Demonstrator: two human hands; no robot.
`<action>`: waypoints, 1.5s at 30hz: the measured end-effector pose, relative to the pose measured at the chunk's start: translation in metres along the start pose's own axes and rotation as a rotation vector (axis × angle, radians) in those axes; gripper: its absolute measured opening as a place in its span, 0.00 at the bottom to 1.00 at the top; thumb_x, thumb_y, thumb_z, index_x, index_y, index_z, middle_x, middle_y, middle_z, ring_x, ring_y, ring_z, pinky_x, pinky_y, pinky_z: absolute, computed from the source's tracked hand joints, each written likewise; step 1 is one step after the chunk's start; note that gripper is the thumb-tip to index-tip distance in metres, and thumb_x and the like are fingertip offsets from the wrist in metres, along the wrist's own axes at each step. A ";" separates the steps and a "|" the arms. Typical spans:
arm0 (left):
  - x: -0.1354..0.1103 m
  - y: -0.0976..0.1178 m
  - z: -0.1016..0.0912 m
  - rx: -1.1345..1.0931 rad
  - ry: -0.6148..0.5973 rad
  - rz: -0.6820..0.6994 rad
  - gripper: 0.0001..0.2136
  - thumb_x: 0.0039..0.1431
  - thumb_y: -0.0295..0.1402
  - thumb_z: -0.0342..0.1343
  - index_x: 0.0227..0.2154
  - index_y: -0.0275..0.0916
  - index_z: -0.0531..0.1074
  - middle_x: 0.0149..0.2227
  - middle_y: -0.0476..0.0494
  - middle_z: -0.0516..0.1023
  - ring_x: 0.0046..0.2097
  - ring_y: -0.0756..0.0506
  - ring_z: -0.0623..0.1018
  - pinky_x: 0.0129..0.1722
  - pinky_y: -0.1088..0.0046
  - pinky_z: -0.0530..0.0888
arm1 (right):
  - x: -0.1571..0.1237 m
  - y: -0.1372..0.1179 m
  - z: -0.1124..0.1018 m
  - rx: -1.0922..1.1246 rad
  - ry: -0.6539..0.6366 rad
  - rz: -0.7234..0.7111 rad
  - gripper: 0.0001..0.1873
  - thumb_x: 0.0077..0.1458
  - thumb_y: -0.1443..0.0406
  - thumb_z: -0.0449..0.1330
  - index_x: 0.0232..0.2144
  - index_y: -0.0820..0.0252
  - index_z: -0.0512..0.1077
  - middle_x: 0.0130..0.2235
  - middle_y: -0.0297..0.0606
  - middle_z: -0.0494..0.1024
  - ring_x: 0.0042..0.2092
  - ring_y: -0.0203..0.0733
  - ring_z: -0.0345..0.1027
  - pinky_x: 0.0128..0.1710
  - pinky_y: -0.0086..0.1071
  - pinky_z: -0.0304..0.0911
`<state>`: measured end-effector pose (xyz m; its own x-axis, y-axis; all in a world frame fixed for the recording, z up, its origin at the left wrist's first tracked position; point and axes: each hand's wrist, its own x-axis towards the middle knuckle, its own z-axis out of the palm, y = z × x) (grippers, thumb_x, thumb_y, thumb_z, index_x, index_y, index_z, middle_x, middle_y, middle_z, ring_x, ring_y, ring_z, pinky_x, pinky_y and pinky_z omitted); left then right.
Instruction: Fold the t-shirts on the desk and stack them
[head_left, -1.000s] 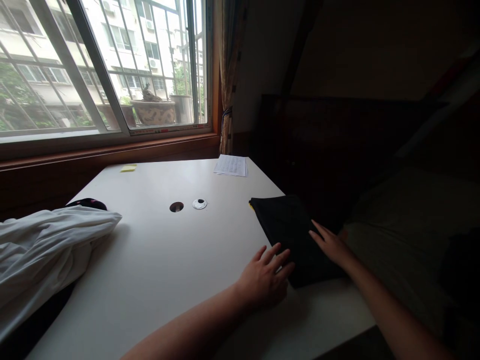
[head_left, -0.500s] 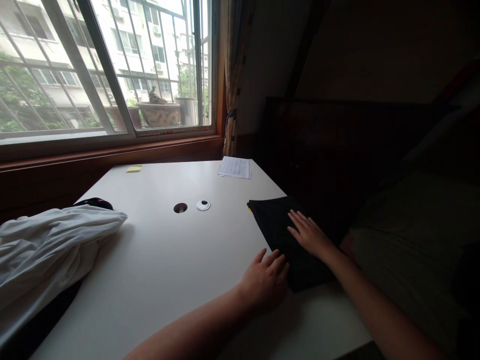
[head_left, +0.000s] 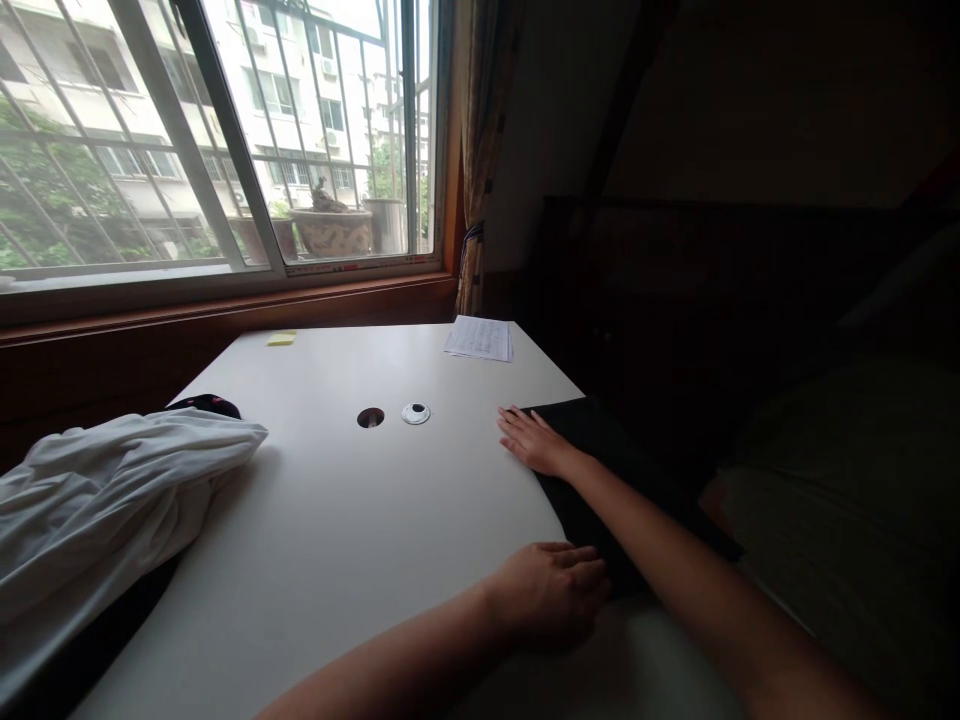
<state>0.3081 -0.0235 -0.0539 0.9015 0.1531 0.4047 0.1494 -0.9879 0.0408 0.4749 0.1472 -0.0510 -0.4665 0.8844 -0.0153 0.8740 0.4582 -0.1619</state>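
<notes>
- Head view: the right hand (head_left: 534, 441) has slid forward along the folded black cloth (head_left: 600, 470) to its far left corner, where it lies flat with fingers spread, gripping nothing.
- The left hand (head_left: 553, 592) has drawn back to the cloth's near edge, palm down, fingers loosely together on it, nothing held; judged from this, the cloth is being smoothed flat.
- The cloth lies at the right edge of the white table (head_left: 337, 510).
- A white garment (head_left: 105, 500) is heaped at left; a paper sheet (head_left: 480, 338), yellow note (head_left: 281, 339) and cable hole (head_left: 370, 417) lie farther off, under the barred window (head_left: 225, 140).

The white table (head_left: 360, 520) lies bare mid-way (white cloth (head_left: 97, 500) crowds its left, black cloth (head_left: 600, 450) its right).
</notes>
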 end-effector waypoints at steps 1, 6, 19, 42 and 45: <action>0.000 0.000 -0.001 0.002 -0.002 0.001 0.15 0.68 0.31 0.49 0.51 0.33 0.76 0.57 0.34 0.77 0.62 0.40 0.74 0.59 0.68 0.73 | 0.001 0.000 0.000 0.017 -0.004 -0.020 0.35 0.69 0.45 0.38 0.72 0.48 0.53 0.75 0.33 0.45 0.75 0.51 0.34 0.72 0.56 0.32; -0.001 0.001 -0.003 0.000 0.001 -0.005 0.15 0.69 0.31 0.48 0.51 0.34 0.76 0.57 0.36 0.78 0.61 0.41 0.75 0.58 0.68 0.73 | -0.005 0.021 -0.010 0.227 0.156 0.012 0.35 0.70 0.47 0.37 0.72 0.49 0.51 0.74 0.33 0.50 0.74 0.45 0.42 0.72 0.47 0.41; 0.000 0.004 -0.006 0.017 -0.041 -0.031 0.13 0.68 0.34 0.49 0.48 0.37 0.76 0.53 0.37 0.80 0.57 0.42 0.77 0.49 0.70 0.76 | -0.047 0.152 -0.011 -0.015 0.083 0.627 0.39 0.68 0.47 0.36 0.72 0.60 0.52 0.73 0.46 0.50 0.73 0.56 0.42 0.69 0.61 0.42; 0.001 -0.005 -0.011 0.147 0.532 -0.007 0.08 0.55 0.34 0.53 0.22 0.41 0.66 0.21 0.52 0.65 0.22 0.51 0.62 0.19 0.71 0.54 | -0.091 -0.021 0.016 -0.029 0.163 0.092 0.34 0.71 0.49 0.38 0.71 0.55 0.55 0.72 0.43 0.54 0.73 0.48 0.44 0.71 0.54 0.42; -0.001 -0.006 -0.011 0.152 0.487 -0.020 0.07 0.55 0.34 0.52 0.23 0.41 0.67 0.21 0.51 0.65 0.23 0.50 0.63 0.20 0.71 0.57 | -0.115 -0.028 0.019 -0.044 0.179 0.086 0.32 0.71 0.51 0.40 0.71 0.52 0.56 0.71 0.43 0.58 0.72 0.49 0.47 0.70 0.54 0.45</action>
<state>0.3018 -0.0175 -0.0447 0.6091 0.1074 0.7858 0.2548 -0.9648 -0.0657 0.5016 0.0307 -0.0636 -0.3612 0.9204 0.1493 0.9167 0.3799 -0.1239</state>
